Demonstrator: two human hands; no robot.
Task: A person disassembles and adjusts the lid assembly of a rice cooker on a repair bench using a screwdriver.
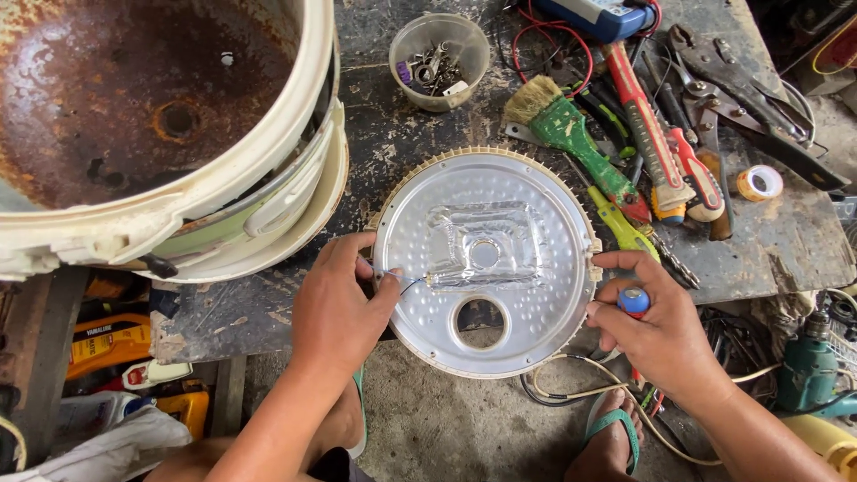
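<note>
Left hand [339, 303] pinches thin wire [406, 284] at left rim of round dimpled aluminium plate [513, 312]; right hand [656, 326], gripping blue-capped screwdriver [634, 302], touches its right rim.

Looks like a small repair workshop, the rough backyard kind. The bench [393, 143] is scarred dark wood, crowded with screwdrivers [647, 134], pliers [750, 85], a green-handled paintbrush [571, 134], a roll of tape [760, 183] and a plastic cup of screws [439, 61]. A rusted, gutted appliance shell [152, 125] sits on it, there's a power drill [808, 366] down by the bare concrete floor [446, 419], and loose cables [571, 388] everywhere.
</note>
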